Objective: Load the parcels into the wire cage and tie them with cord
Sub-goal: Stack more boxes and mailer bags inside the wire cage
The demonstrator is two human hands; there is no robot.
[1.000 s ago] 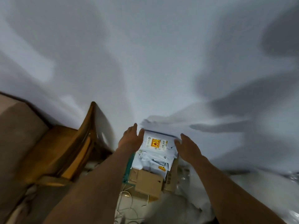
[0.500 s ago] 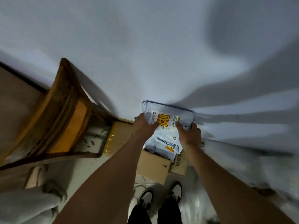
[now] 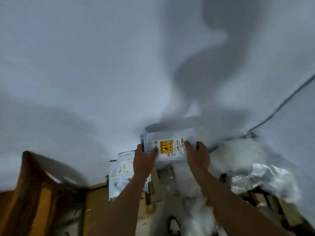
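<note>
I hold a grey plastic mailer parcel (image 3: 170,147) with a white label and an orange-yellow sticker up in front of the white wall. My left hand (image 3: 144,159) grips its left edge and my right hand (image 3: 197,155) grips its right edge. Below and to the left lies another grey mailer parcel (image 3: 122,174) on cardboard boxes (image 3: 95,210). No wire cage or cord shows in this view.
A wooden chair (image 3: 34,189) stands at the lower left against the wall. Crumpled clear plastic wrap (image 3: 260,176) is heaped at the right, over more cardboard (image 3: 276,206). A dark cable (image 3: 281,104) runs along the wall at the right. My shoe (image 3: 173,227) shows at the bottom.
Both hands closed on the top mailer and lifted it off the pile, moving it to the right. The second mailer stayed below on the boxes. The view swung rightwards.
</note>
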